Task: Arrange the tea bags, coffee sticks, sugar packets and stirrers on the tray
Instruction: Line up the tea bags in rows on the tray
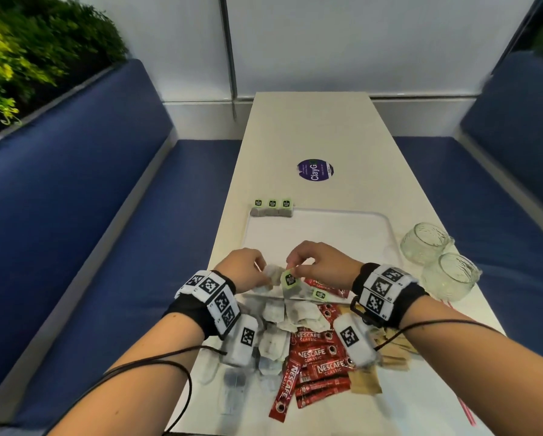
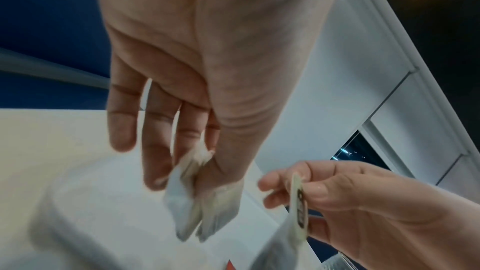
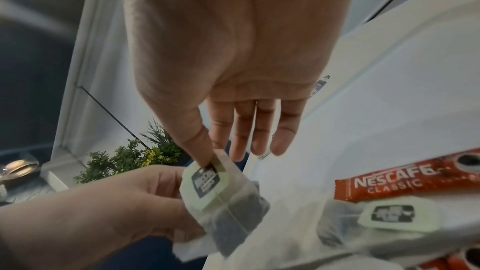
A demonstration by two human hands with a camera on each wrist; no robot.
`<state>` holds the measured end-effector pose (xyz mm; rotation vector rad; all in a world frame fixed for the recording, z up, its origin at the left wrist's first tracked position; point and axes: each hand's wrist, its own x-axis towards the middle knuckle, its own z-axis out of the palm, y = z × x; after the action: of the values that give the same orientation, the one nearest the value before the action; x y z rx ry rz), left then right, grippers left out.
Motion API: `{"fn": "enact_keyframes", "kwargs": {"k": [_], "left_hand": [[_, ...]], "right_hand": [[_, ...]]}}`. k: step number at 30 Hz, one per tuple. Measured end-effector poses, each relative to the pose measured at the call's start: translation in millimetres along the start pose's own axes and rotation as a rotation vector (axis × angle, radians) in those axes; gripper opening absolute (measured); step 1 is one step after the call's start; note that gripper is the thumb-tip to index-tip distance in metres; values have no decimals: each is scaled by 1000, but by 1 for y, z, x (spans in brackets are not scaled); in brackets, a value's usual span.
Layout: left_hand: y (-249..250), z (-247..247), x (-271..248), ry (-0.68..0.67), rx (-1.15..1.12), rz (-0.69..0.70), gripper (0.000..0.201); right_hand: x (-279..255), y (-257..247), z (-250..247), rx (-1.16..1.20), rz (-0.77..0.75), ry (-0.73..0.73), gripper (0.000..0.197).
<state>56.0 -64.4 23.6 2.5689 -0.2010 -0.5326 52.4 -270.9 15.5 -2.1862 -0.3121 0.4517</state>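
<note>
While both hands work above the near edge of a white tray, the right hand pinches a tea bag by its green-tagged top between thumb and forefinger, its other fingers loosely spread. The left hand is clamped on a crumpled white paper wrapper, pinched between thumb and fingers. The two hands are close together, with the bag hanging between them over the tray's near rim.

At the tray's far left corner, three tea bags stand in a neat row, green tags facing up. A second loose tea bag lies beside a red Nescafe Classic coffee stick on the tray's near part.

On the cream surface nearer the person, a heap of wrapped tea bags sits left of a pile of red coffee sticks, with brown sugar packets on the right. Two clear glass jars stand just right of the tray, and a thin red stirrer lies near the surface's right edge. A round purple sticker marks the surface beyond the tray.
</note>
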Motion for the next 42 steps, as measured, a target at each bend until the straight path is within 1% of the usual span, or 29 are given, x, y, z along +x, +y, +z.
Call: {"fn": "enact_keyframes", "kwargs": {"k": [2,4,6,7,10,11,13,14,16,18,21,23,24,25,27,29,31,34,37,39,42], "left_hand": [[-1,-5,5,24,-59,68,15],[-3,-11,13,16,-110,128,13],[-8,-16,21,34,-137,185,18],[-10,-17,25,57,-179,191,22],[-15,-18,33,131,-395,168,29],[-16,-17,36,139,-500,145,31],[-18,-12,42,115,-748,78,33],[-18,-10,45,85,-861,40,30],[-16,-8,50,17,-1056,-22,24],[-16,-9,57,8,-1150,-50,21],[-22,-18,82,94,-1142,-64,20],[-27,-23,99,143,-1130,-109,20],[-30,-25,107,146,-1123,-139,19],[-31,-24,116,135,-1115,-165,18],[-33,-21,127,105,-1061,-168,17],[-38,-18,136,80,-998,-153,17],[-45,-17,141,35,-985,-142,20],[-51,-18,142,-69,-1069,-136,26],[-53,-21,143,-78,-1102,-124,24],[-57,-23,148,-8,-1053,-155,23],[-73,-27,160,229,-854,-194,20]], "right_hand": [[7,0,3,-6,-26,1,9],[14,0,7,-6,-38,7,8],[22,0,11,2,-64,47,4],[26,2,13,19,-68,72,3],[36,0,21,127,-81,161,3],[40,-2,23,191,-80,196,5],[46,-3,25,318,-71,256,13],[50,-4,25,361,-66,274,15],[60,-7,24,376,-50,287,16],[70,-9,22,350,-24,279,14],[92,-3,16,301,44,269,4],[107,7,14,297,112,238,5],[116,11,13,313,136,219,5],[125,14,13,321,151,201,6],[140,18,10,308,155,176,8],[154,18,5,320,126,122,12],[162,17,0,349,87,71,14],[170,19,-5,348,53,89,13],[176,23,-3,292,56,152,7],[182,27,-1,231,69,200,6],[194,34,3,130,148,245,7]]}}
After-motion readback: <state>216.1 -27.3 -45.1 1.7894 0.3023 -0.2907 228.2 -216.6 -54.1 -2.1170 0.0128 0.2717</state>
